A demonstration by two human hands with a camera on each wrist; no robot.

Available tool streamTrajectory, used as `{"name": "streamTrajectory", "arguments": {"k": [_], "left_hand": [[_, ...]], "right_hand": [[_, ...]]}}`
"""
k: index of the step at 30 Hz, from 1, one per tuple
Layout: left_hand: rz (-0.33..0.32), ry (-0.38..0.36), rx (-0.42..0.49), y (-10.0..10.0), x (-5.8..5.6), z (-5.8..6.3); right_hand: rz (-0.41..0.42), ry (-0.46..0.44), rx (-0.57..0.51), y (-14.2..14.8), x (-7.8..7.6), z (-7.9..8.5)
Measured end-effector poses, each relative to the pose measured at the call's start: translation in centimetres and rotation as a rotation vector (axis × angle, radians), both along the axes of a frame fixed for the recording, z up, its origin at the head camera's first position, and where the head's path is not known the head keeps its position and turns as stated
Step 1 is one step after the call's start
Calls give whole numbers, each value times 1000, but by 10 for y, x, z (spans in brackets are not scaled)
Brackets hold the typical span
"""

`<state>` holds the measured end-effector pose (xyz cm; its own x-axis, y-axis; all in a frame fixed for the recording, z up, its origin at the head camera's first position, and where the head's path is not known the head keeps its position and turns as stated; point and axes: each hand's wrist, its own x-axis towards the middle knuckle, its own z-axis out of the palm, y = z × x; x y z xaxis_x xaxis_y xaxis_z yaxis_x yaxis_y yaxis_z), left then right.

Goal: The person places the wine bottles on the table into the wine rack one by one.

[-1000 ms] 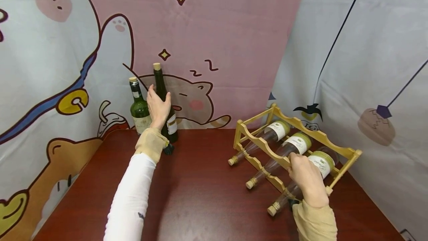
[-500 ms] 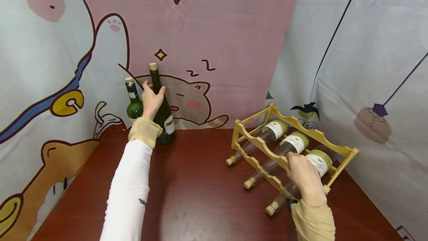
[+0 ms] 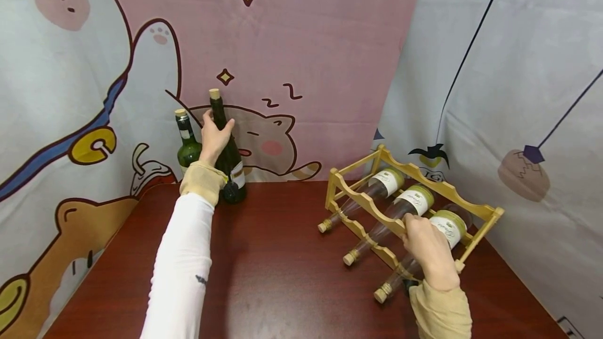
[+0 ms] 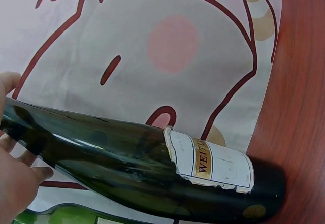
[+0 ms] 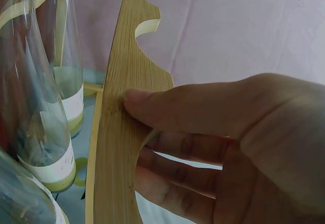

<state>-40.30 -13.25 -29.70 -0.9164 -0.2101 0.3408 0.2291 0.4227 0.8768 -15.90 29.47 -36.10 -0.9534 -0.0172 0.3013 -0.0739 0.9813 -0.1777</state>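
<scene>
- The left hand (image 3: 215,139), left of centre in the head view, has its fingers and thumb curved round the neck of the dark bottle (image 3: 229,157).
- The dark bottle stands near the back edge of the table (image 3: 282,276), left of centre, cork up and leaning slightly toward the upper left of the frame. In the left wrist view its torn pale label shows at lower right, with a gold band across it.
- The green bottle (image 3: 189,153), also corked, is just beside it to the left, partly hidden by the left hand and the cuff.
- The right hand (image 3: 431,254), at lower right, pinches the upper front rail of the rack (image 5: 114,158); the right wrist view shows the thumb on one face and the other fingers curled behind.
- The rack is wooden, with wavy rails, and stands on the table at right.
- Three clear bottles (image 3: 414,200) lie in it side by side, labelled ends toward the upper right; their corked necks pass under the upper front rail and poke out toward the lower left.
- A printed cloth (image 3: 320,56) with cartoon animals fills the top of the frame behind the table.
</scene>
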Motion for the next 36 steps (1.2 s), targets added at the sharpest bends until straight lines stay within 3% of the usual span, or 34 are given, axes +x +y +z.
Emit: {"name": "streamTrajectory", "arguments": {"k": [22,36], "left_hand": [[-3,74,9,0,5,-11],[13,182,-8,11,6,-14]], "right_hand": [[-9,-25,-12,0,1,2],[0,-26,-14,1,-1,1]]}}
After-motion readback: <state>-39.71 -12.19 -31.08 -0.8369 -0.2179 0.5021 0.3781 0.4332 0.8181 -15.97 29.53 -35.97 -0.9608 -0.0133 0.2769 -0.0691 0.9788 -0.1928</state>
